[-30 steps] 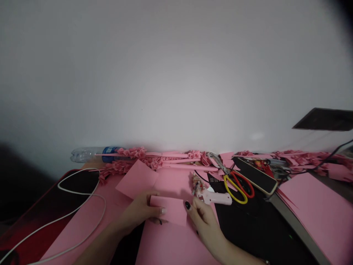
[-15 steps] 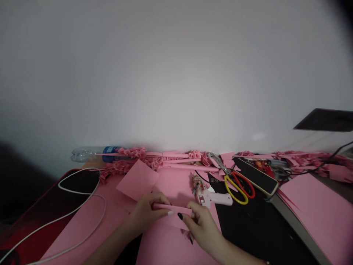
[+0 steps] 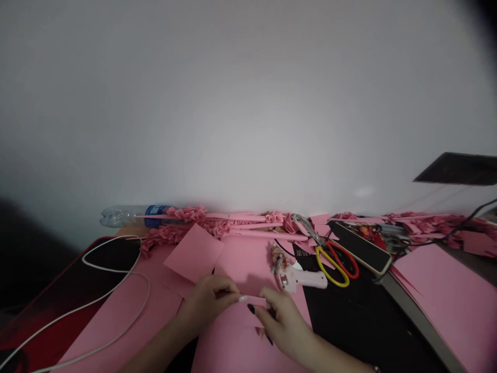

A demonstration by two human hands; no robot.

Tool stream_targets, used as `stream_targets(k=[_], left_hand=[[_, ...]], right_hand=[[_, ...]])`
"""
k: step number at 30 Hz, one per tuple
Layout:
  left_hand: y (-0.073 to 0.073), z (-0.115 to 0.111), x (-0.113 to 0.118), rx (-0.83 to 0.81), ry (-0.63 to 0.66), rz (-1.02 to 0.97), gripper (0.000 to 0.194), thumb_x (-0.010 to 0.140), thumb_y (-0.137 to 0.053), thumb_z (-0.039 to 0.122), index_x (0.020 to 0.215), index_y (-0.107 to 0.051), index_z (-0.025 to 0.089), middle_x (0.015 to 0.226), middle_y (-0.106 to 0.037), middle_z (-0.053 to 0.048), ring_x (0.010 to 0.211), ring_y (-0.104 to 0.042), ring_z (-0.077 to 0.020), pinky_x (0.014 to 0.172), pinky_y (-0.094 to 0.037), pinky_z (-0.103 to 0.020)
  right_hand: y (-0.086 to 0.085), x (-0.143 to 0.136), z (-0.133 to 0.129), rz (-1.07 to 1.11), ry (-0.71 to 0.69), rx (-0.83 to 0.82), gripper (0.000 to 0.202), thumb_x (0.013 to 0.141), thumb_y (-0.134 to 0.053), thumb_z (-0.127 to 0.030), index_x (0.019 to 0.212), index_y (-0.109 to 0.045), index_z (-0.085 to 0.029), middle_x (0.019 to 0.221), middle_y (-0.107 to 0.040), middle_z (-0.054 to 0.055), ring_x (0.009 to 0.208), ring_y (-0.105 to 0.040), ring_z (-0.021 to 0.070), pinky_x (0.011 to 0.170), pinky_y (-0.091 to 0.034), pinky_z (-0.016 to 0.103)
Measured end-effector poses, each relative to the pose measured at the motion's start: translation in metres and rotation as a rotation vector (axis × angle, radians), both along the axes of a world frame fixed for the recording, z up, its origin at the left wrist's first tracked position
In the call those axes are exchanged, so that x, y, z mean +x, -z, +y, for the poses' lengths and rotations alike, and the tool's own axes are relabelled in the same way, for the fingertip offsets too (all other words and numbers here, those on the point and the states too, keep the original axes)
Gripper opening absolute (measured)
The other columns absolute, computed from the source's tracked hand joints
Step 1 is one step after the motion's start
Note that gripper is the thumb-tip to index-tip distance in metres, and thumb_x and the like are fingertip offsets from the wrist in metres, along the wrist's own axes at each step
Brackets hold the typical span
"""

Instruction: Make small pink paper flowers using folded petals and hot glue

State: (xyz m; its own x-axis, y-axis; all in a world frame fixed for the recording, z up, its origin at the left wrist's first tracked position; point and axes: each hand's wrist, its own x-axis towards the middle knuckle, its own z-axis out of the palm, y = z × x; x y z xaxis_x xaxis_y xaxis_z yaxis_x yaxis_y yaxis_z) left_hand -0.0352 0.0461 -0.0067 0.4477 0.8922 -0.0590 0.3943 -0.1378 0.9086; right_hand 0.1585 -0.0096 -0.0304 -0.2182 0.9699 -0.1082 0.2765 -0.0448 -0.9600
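— Pink paper piece (image 3: 255,300), any change from a second ago?

— Yep, pretty clear one. Back then, a broad panel stretched between the hands; now, just a thin folded band showing along the top. Left end mostly hidden too, behind the fingers of the left hand (image 3: 212,301), with both thumbs much closer together.

— And the grip?

— Firm pinch on both sides. Left thumb and fingertip pressed together on the upper edge, right hand (image 3: 286,318) clamped thumb-to-finger near the right end, dark nail poking out below.

— Looks? Whereabouts?

— Plain pink, narrow fold up top, flap running down toward the wearer. Lower edge hard to make out against the same-coloured pink sheet (image 3: 240,352) underneath. Held over that sheet, just in front of the pale pink glue gun (image 3: 306,279). Can't tell how many folds.
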Motion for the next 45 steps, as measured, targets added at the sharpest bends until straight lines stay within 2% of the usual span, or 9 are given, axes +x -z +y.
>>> stream_targets(k=[5,8,13,22,30,33,36,39,45], left_hand=[[0.003,0.003,0.001,0.02,-0.093,-0.007,0.039,0.069,-0.07,0.034,0.045,-0.043,0.018,0.048,-0.034,0.006,0.05,-0.03,-0.0102,0.05,-0.022,-0.024],[0.001,0.004,0.0,0.035,-0.133,-0.025,0.043,0.071,-0.067,0.037,0.046,-0.036,0.02,0.049,-0.03,0.006,0.05,-0.027,-0.0105,0.05,-0.022,-0.025],[-0.001,0.007,-0.003,0.064,-0.185,-0.037,0.042,0.077,-0.062,0.039,0.05,-0.035,0.021,0.052,-0.029,0.007,0.051,-0.029,-0.0106,0.051,-0.025,-0.024],[-0.003,0.006,-0.005,0.117,-0.316,-0.021,0.046,0.076,-0.063,0.043,0.05,-0.032,0.022,0.053,-0.029,0.006,0.052,-0.029,-0.0119,0.052,-0.025,-0.024],[-0.01,0.009,-0.015,0.081,-0.419,-0.117,0.033,0.081,-0.06,0.046,0.059,-0.053,0.022,0.058,-0.053,0.001,0.057,-0.051,-0.0171,0.056,-0.041,-0.026],[-0.005,0.007,-0.015,0.178,-0.286,-0.165,0.022,0.078,-0.067,0.04,0.088,-0.065,0.022,0.094,-0.068,-0.006,0.092,-0.063,-0.0242,0.083,-0.05,-0.033],[0.0,0.003,-0.013,0.247,-0.002,-0.05,0.065,0.066,-0.08,0.039,0.126,-0.058,0.025,0.134,-0.057,-0.011,0.127,-0.048,-0.0331,0.108,-0.037,-0.045],[0.001,-0.002,-0.01,0.242,0.15,0.066,0.081,0.063,-0.083,0.037,0.136,-0.052,0.026,0.143,-0.05,-0.012,0.132,-0.043,-0.0352,0.112,-0.033,-0.049],[0.0,-0.004,-0.008,0.27,0.148,0.123,0.073,0.069,-0.078,0.027,0.137,-0.052,0.029,0.141,-0.053,-0.011,0.132,-0.045,-0.0316,0.111,-0.036,-0.049]], right_hand=[[-0.005,0.0,0.001,0.013,0.023,-0.005,0.04,0.088,-0.054,-0.048,0.064,-0.035,-0.023,0.048,-0.03,-0.011,0.036,-0.043,0.0075,0.037,-0.038,0.017],[-0.014,-0.002,0.003,0.052,0.039,-0.009,0.042,0.088,-0.052,-0.054,0.066,-0.035,-0.023,0.044,-0.03,-0.012,0.032,-0.039,0.0063,0.033,-0.032,0.016],[-0.023,-0.004,0.005,0.149,0.061,-0.048,0.045,0.087,-0.048,-0.064,0.073,-0.037,-0.023,0.043,-0.036,-0.012,0.03,-0.038,0.0062,0.03,-0.03,0.016],[-0.019,-0.004,0.005,0.235,0.065,-0.048,0.042,0.09,-0.047,-0.061,0.077,-0.038,-0.022,0.043,-0.043,-0.011,0.028,-0.034,0.0044,0.029,-0.028,0.014],[-0.019,-0.003,0.006,0.337,0.111,-0.065,0.043,0.089,-0.049,-0.062,0.088,-0.048,-0.018,0.046,-0.05,-0.009,0.028,-0.034,0.0042,0.029,-0.027,0.015],[-0.019,-0.004,0.007,0.357,0.119,-0.071,0.041,0.089,-0.051,-0.059,0.089,-0.049,-0.018,0.045,-0.05,-0.009,0.028,-0.035,0.0044,0.029,-0.027,0.015],[-0.02,-0.005,0.007,0.373,0.127,-0.078,0.042,0.089,-0.05,-0.06,0.086,-0.048,-0.018,0.044,-0.051,-0.008,0.028,-0.035,0.0045,0.029,-0.028,0.015],[-0.019,-0.005,0.008,0.378,0.138,-0.088,0.043,0.088,-0.051,-0.061,0.083,-0.048,-0.019,0.044,-0.05,-0.008,0.028,-0.036,0.0047,0.029,-0.029,0.015],[-0.015,-0.005,0.007,0.43,0.139,-0.094,0.042,0.088,-0.052,-0.061,0.084,-0.048,-0.019,0.048,-0.052,-0.008,0.029,-0.038,0.0045,0.031,-0.031,0.015]])
